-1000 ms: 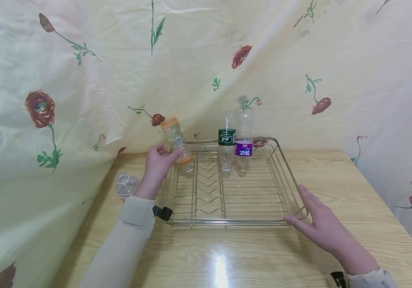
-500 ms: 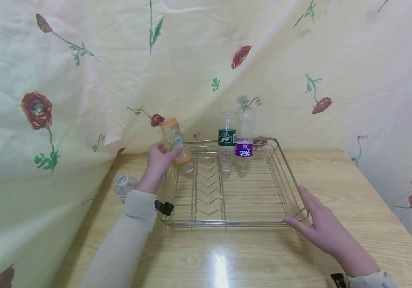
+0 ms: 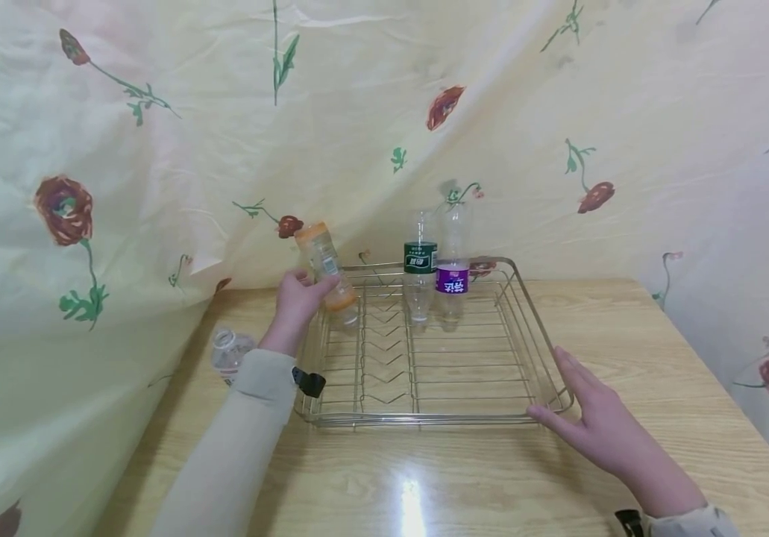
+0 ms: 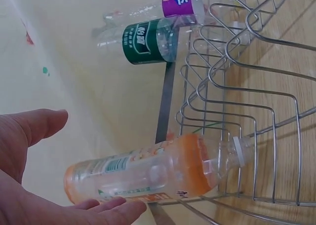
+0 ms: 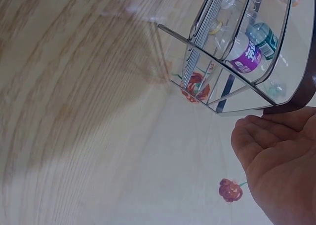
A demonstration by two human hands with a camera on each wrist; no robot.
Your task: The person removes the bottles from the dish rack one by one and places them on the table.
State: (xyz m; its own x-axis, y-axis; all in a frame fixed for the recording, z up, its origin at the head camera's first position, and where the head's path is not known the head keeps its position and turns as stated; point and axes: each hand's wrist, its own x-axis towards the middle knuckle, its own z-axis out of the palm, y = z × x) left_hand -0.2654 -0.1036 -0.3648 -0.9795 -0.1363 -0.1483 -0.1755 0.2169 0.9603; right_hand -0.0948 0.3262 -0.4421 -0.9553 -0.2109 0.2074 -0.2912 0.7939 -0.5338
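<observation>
A clear bottle with orange bands (image 3: 326,265) leans upside down in the back left corner of the wire dish rack (image 3: 418,419). My left hand (image 3: 297,306) is beside it. In the left wrist view its thumb is spread away from the bottle, with the other fingers straight along the bottle's near side; whether they touch it I cannot tell. My right hand (image 3: 592,421) is at the rack's front right corner, fingers extended along the outer side and thumb near the front rim. Also upside down, a green-labelled bottle (image 3: 421,257) and a purple-labelled bottle (image 3: 452,278) stand at the rack's back.
Another clear bottle (image 3: 230,354) is left of the rack, partly hidden by the left forearm. The rack rests on a wooden table (image 3: 478,477). A flowered cloth (image 3: 357,134) hangs behind and along the left side.
The head view has shifted slightly, and my left forearm has moved a little. Both hands stay at about the same places, and the bottles keep their positions in the rack.
</observation>
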